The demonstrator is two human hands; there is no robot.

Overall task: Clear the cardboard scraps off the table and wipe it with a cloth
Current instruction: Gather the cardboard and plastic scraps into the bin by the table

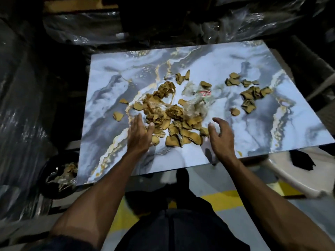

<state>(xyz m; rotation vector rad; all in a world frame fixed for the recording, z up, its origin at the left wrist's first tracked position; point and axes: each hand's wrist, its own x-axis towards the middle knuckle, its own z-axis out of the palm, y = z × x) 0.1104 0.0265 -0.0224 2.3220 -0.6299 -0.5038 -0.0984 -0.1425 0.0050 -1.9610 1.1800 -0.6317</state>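
Note:
A marble-patterned table (235, 138) carries a big pile of brown cardboard scraps (168, 115) near its middle, mixed with crumpled clear plastic (196, 104). More scraps (252, 96) lie scattered toward the right. My left hand (138, 135) lies flat with straight fingers at the pile's left edge, touching the nearest pieces. My right hand (220, 136) hovers at the pile's right edge, fingers spread and loosely curved, holding nothing. A dark cloth (301, 160) lies on something white just off the table's near right corner.
A black bin (54, 176) holding scraps and plastic stands on the floor by the table's near left corner. Dark plastic-wrapped bulk (21, 105) crowds the left and far sides. A white plastic seat (297, 180) is at the right. My legs are below the near edge.

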